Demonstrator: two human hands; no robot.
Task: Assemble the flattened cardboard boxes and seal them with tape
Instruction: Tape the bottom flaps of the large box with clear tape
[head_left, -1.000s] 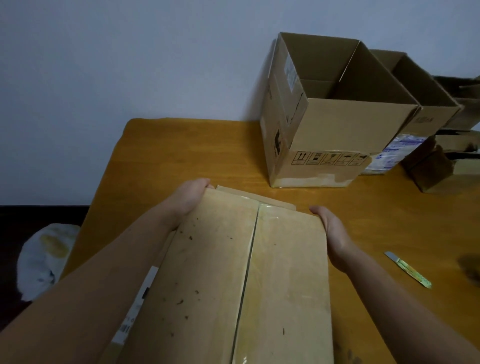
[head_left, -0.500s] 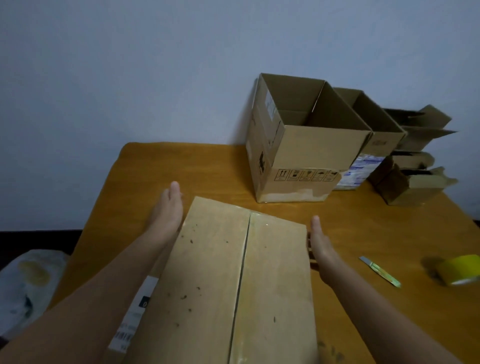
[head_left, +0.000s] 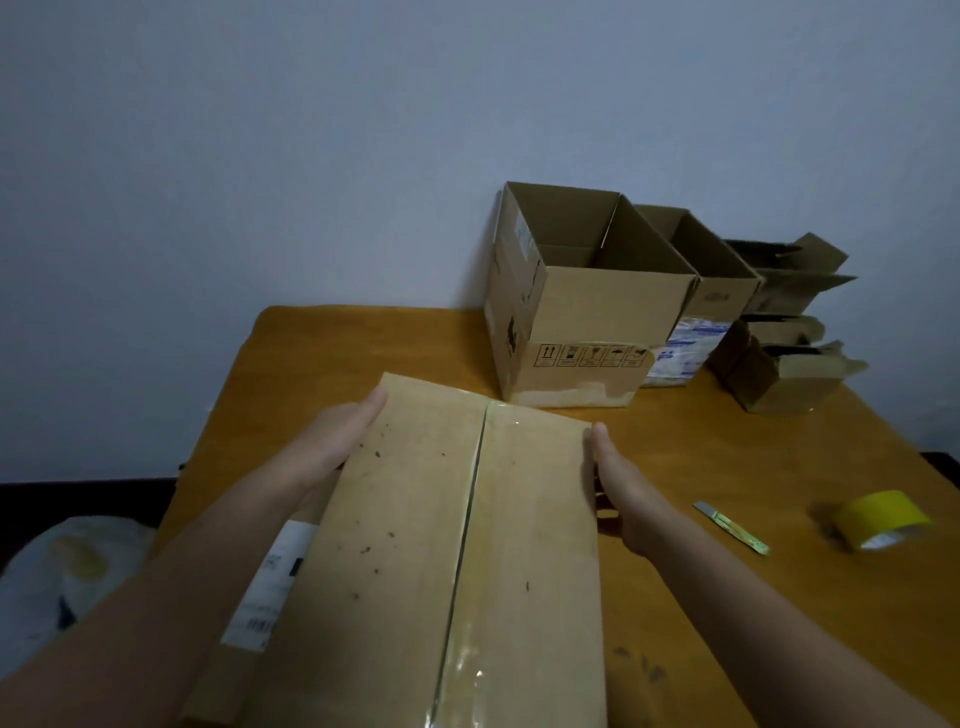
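Cardboard box (head_left: 457, 545) lies seam-up on the table (head_left: 727, 452) before me. Half a second ago both hands stood looser beside it; now my left hand (head_left: 337, 441) and right hand (head_left: 623, 483) press flat on its sides, fingers straight and together.

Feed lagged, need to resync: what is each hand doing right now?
Left hand: open, fingers straight, pressing the left side of the brown taped cardboard box.
Right hand: open, pressing the box's right side.
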